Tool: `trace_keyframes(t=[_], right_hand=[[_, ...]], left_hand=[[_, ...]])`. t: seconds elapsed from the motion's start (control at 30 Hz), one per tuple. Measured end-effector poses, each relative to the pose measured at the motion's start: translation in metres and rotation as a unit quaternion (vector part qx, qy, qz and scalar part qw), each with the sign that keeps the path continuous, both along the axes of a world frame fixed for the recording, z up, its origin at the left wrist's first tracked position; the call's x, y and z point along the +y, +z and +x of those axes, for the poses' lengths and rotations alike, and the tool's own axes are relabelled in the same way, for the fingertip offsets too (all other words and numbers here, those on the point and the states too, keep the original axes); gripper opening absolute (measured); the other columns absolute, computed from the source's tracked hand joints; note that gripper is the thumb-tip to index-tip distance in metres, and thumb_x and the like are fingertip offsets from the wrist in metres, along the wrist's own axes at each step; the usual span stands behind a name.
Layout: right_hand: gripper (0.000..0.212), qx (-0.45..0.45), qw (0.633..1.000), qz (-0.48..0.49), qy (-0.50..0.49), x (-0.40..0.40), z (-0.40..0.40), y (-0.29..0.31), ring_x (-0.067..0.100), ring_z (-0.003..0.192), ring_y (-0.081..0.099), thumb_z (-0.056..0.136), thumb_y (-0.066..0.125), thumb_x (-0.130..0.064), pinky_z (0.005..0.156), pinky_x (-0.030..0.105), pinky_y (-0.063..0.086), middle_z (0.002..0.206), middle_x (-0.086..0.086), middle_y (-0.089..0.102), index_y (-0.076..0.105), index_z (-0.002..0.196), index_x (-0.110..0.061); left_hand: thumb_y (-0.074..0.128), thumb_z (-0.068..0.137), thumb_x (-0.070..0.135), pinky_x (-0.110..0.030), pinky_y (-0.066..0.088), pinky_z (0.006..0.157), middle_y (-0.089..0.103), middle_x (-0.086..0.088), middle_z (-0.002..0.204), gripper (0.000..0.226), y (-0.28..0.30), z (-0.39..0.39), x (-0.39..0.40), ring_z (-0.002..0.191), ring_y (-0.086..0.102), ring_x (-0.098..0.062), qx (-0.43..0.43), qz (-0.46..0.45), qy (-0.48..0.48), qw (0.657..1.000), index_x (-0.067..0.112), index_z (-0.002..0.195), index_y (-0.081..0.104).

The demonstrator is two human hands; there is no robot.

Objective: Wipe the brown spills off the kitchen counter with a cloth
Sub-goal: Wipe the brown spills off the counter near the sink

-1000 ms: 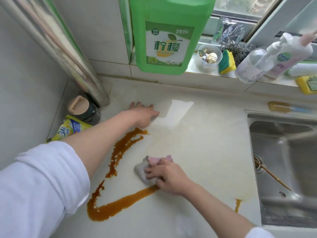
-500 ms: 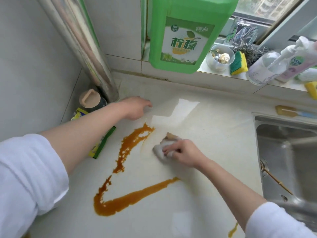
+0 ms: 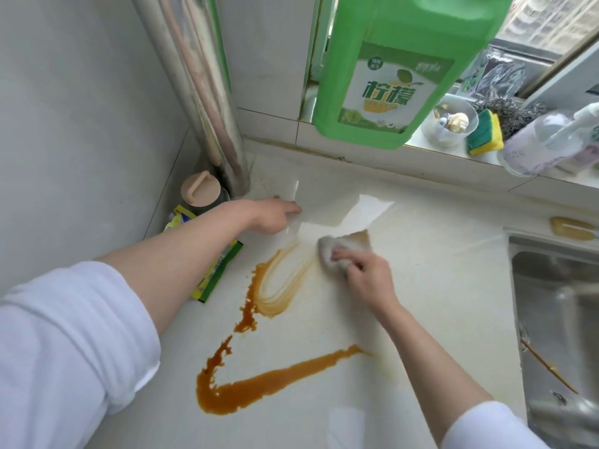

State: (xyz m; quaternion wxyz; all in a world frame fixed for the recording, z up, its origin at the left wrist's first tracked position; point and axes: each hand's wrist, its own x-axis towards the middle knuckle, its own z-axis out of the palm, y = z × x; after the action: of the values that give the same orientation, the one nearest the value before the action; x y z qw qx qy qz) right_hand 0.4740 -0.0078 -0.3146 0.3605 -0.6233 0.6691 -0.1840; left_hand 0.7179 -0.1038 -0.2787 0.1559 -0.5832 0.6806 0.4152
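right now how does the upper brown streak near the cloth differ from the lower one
The upper streak is pale, thin and smeared into curved wipe lines beside the cloth; the lower streak is dark, thick and sharp-edged, away from the cloth. Both lie on the counter.

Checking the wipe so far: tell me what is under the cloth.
The right hand presses the cloth onto the counter. A pale brown smear trails from it. Any spill directly beneath is covered.
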Motion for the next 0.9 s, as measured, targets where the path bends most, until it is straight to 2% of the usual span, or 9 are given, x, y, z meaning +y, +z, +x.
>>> trace_keyframes(t=[0.1, 0.23, 0.3, 0.37, 0.47, 0.57, 0.7, 0.8, 0.9], right_hand=[[0.049, 0.030, 0.992, -0.017, -0.121, -0.015, 0.034, -0.005, 0.021, 0.121, 0.056, 0.079, 0.049, -0.009, 0.106, 0.030, 0.040, 0.130, -0.008, 0.064, 0.070, 0.117, -0.030], [0.049, 0.012, 0.950, -0.004, 0.312, 0.054, 0.093, -0.005, 0.021, 0.106, 0.055, 0.076, 0.049, -0.008, 0.096, 0.034, 0.043, 0.130, -0.013, 0.064, 0.071, 0.114, -0.030], [0.042, 0.000, 0.922, 0.034, 0.387, 0.066, 0.063, 0.000, 0.010, 0.101, 0.054, 0.077, 0.050, -0.011, 0.091, 0.030, 0.045, 0.121, -0.020, 0.068, 0.076, 0.104, -0.030], [0.037, -0.004, 0.961, 0.049, 0.273, 0.044, 0.027, 0.007, 0.002, 0.097, 0.061, 0.075, 0.052, -0.013, 0.089, 0.032, 0.051, 0.107, -0.020, 0.073, 0.079, 0.093, -0.029], [0.034, -0.007, 0.994, 0.068, -0.082, -0.012, 0.008, 0.006, 0.014, 0.102, 0.065, 0.082, 0.052, -0.011, 0.091, 0.037, 0.051, 0.098, -0.016, 0.073, 0.077, 0.088, -0.033], [0.048, 0.005, 0.996, -0.025, 0.084, -0.006, 0.061, -0.003, 0.026, 0.113, 0.061, 0.074, 0.044, -0.010, 0.104, 0.043, 0.042, 0.121, -0.007, 0.070, 0.075, 0.106, -0.027], [0.042, 0.002, 0.929, 0.040, 0.368, 0.059, 0.073, 0.003, 0.018, 0.109, 0.053, 0.081, 0.049, -0.009, 0.098, 0.032, 0.039, 0.127, -0.015, 0.065, 0.075, 0.108, -0.028], [0.033, 0.008, 0.947, 0.087, 0.308, 0.038, 0.018, 0.008, 0.013, 0.101, 0.062, 0.080, 0.054, -0.015, 0.096, 0.032, 0.046, 0.107, -0.013, 0.074, 0.079, 0.096, -0.030], [0.033, -0.027, 0.992, 0.093, 0.083, -0.014, -0.020, 0.008, 0.013, 0.101, 0.065, 0.083, 0.056, -0.014, 0.093, 0.032, 0.049, 0.102, -0.015, 0.073, 0.077, 0.095, -0.036]], left_hand=[[0.029, 0.095, 0.005, -0.035, 0.009, 0.122, 0.006, -0.015, 0.165, 0.067, 0.001, -0.003, 0.000, 0.152, 0.010, -0.028, 0.002, -0.001, 0.022, 1.000, 0.031, 0.157, 0.022], [0.032, 0.096, 0.006, -0.033, 0.012, 0.121, 0.010, -0.016, 0.164, 0.065, -0.005, -0.001, 0.000, 0.152, 0.014, -0.029, 0.006, -0.003, 0.032, 0.999, 0.030, 0.156, 0.024], [0.030, 0.098, 0.011, -0.037, 0.009, 0.123, 0.007, -0.013, 0.165, 0.063, -0.012, 0.001, -0.001, 0.152, 0.010, -0.028, 0.013, 0.005, 0.030, 0.999, 0.033, 0.156, 0.022], [0.029, 0.098, 0.013, -0.039, 0.008, 0.124, 0.001, -0.012, 0.166, 0.063, -0.016, 0.001, 0.001, 0.153, 0.006, -0.029, 0.019, 0.004, 0.038, 0.999, 0.036, 0.156, 0.021], [0.030, 0.101, 0.016, -0.038, 0.009, 0.123, 0.006, -0.014, 0.165, 0.056, -0.018, 0.000, 0.005, 0.153, 0.007, -0.028, 0.031, -0.011, 0.049, 0.998, 0.031, 0.155, 0.025], [0.031, 0.106, 0.024, -0.031, 0.014, 0.121, 0.026, -0.010, 0.162, 0.046, -0.016, -0.002, 0.005, 0.150, 0.018, -0.025, 0.053, -0.046, 0.061, 0.996, 0.024, 0.151, 0.037], [0.032, 0.104, 0.020, -0.030, 0.025, 0.117, 0.040, -0.002, 0.156, 0.044, -0.007, -0.001, 0.019, 0.143, 0.036, -0.022, 0.054, -0.109, 0.061, 0.991, 0.020, 0.147, 0.045], [0.037, 0.101, 0.016, -0.030, 0.033, 0.113, 0.050, 0.002, 0.149, 0.043, 0.009, 0.003, 0.048, 0.136, 0.046, -0.022, 0.045, -0.180, 0.059, 0.981, 0.024, 0.141, 0.052], [0.045, 0.098, 0.020, -0.032, 0.038, 0.105, 0.060, -0.001, 0.138, 0.040, 0.033, 0.011, 0.076, 0.129, 0.053, -0.026, 0.005, -0.229, 0.103, 0.968, 0.027, 0.134, 0.059]])
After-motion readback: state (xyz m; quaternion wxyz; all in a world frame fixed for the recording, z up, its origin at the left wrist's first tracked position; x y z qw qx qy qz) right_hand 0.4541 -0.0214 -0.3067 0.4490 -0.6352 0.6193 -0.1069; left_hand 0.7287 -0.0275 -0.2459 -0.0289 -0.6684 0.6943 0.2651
